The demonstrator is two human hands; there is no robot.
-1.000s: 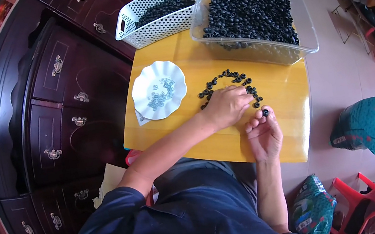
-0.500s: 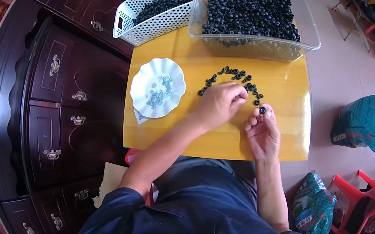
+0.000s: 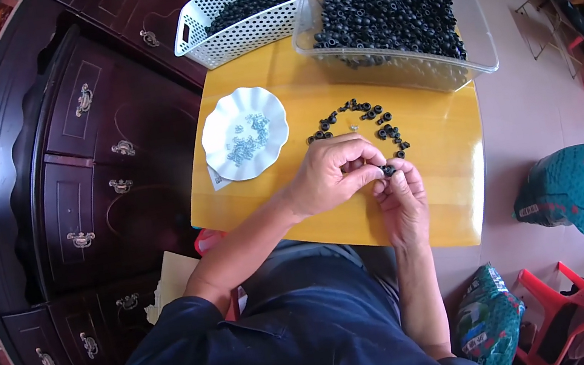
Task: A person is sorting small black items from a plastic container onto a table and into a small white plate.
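Now, your hands: left hand (image 3: pixel 332 172) and right hand (image 3: pixel 401 196) meet at frame centre, fingertips pressed together over the yellow table (image 3: pixel 448 158).
Left hand grip: curled shut, thumb and fingers pinching; what sits between them is too small to tell.
Right hand grip: closed on a small black ring (image 3: pixel 388 169), held at the fingertips just where the two hands touch.
Loose rings: a curved row of black rings (image 3: pixel 366 121) lies on the table just above your hands, apart from them.
White dish: scalloped white dish (image 3: pixel 246 142) at centre left, holding a scatter of small silvery parts (image 3: pixel 247 138); plenty there, by the look.
Clear bin: large clear plastic bin (image 3: pixel 475 62) at upper right, heaped with black rings. You'd judge this the stock to draw from, nearly full.
White basket: perforated white basket (image 3: pixel 238 34) at upper centre, a shallow dark layer in it. Likely the finished lot, though you can't confirm from this view.
Progress, as judged: early to middling. One ring in hand, a short row waiting, the big bin barely dented, the basket only partly filled.
Left to do: most of the bulk, if the bin is the supply.
Surroundings: dark wooden cabinet (image 3: pixel 100 175) along the left; green sack (image 3: pixel 583 190) and red plastic stool (image 3: pixel 579 305) at lower right.
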